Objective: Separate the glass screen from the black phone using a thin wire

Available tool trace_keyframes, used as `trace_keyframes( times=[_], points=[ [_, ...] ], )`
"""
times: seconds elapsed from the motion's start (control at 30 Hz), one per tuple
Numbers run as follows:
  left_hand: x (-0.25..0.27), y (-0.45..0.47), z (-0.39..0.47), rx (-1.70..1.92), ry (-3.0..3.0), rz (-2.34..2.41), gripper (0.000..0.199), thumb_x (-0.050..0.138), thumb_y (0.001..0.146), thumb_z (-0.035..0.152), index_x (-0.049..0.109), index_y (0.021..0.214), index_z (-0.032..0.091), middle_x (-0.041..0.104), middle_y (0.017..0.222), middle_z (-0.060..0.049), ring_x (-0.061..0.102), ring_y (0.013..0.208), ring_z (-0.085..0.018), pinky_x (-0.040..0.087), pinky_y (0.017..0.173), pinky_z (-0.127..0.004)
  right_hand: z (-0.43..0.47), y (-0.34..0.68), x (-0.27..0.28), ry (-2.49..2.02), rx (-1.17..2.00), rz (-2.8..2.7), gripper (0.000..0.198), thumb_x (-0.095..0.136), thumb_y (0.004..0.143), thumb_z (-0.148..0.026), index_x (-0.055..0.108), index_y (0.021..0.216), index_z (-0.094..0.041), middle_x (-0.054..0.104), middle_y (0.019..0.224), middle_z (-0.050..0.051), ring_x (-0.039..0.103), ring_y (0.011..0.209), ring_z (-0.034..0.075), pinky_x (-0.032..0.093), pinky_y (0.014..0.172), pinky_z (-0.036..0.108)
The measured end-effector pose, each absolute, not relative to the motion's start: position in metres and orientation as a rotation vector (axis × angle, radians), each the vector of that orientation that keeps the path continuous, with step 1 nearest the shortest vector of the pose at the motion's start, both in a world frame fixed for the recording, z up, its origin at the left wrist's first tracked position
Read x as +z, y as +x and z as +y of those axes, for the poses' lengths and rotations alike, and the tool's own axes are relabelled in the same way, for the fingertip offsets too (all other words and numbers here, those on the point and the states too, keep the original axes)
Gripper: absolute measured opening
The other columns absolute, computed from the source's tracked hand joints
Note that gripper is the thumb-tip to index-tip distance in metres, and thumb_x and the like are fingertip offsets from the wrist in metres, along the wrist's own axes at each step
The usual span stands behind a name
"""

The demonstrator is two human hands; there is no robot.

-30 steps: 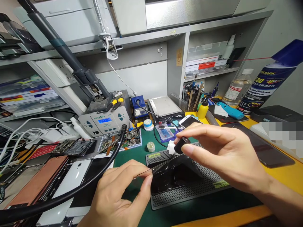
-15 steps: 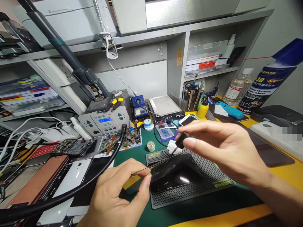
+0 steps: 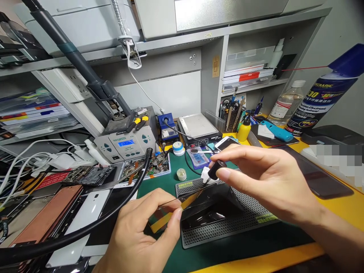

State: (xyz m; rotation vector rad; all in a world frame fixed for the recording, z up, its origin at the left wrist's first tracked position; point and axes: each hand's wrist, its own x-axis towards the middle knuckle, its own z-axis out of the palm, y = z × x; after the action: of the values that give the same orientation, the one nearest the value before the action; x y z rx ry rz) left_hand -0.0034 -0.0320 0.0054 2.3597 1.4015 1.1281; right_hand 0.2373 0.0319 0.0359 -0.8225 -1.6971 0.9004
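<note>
Between the thumb and fingers of my left hand (image 3: 150, 227) is the near-left edge of a thin, dark glass panel (image 3: 196, 201). The panel is tilted, and a yellow strip shows in its surface. My right hand (image 3: 267, 178) pinches a small black cap (image 3: 217, 170) with a thin tip pointing down at the panel's far edge; whether the tip touches it I cannot tell. Behind the tip lies a white piece of tissue (image 3: 205, 173). A black glossy area shows beneath the panel, over the grey honeycomb mat (image 3: 199, 239).
A black hose (image 3: 125, 208) curves across the left side, over several phones and parts. Behind stand a small open jar (image 3: 181, 174), a soldering station (image 3: 127, 142) and a flat heating plate (image 3: 199, 127). A spray can (image 3: 321, 98) and a clear bottle (image 3: 287, 102) stand at right.
The black cap in my right hand has shifted slightly left and tilted. The glass panel in my left hand has turned a little, showing more yellow.
</note>
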Motion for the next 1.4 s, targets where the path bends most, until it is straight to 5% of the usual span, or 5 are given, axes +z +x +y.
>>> trace_keyframes(
  times=[0.77,1.07,1.4],
  points=[
    [0.002,-0.006,-0.034,1.108,2.236,1.432,0.013,0.063,0.087,0.013,0.062,0.093,0.025,0.070,0.075,0.004,0.068,0.060,-0.011,0.057,0.058,-0.022,0.031,0.235,0.036,-0.792,0.868,-1.752,0.015,0.080,0.082,-0.023,0.079,0.097,-0.027,0.078,0.092,0.000,0.070,0.086,0.016,0.055,0.079,0.025],
    [0.013,-0.009,-0.024,1.247,3.256,1.248,0.033,0.071,0.080,-0.001,0.072,0.106,0.020,0.079,0.099,-0.006,0.074,0.104,-0.022,0.057,0.099,-0.038,0.031,0.251,0.039,-0.846,0.886,-1.510,0.012,0.081,0.081,-0.026,0.080,0.090,-0.033,0.078,0.089,0.000,0.073,0.079,0.020,0.059,0.068,0.030],
    [0.017,-0.016,-0.041,1.275,3.360,1.399,0.043,0.076,0.078,0.001,0.073,0.109,0.031,0.078,0.103,0.001,0.073,0.102,-0.020,0.057,0.103,-0.043,0.018,0.245,0.040,-0.563,0.710,-1.743,0.033,0.073,0.078,-0.006,0.078,0.100,-0.030,0.075,0.086,0.003,0.069,0.090,0.026,0.054,0.089,0.043]
  ],
)
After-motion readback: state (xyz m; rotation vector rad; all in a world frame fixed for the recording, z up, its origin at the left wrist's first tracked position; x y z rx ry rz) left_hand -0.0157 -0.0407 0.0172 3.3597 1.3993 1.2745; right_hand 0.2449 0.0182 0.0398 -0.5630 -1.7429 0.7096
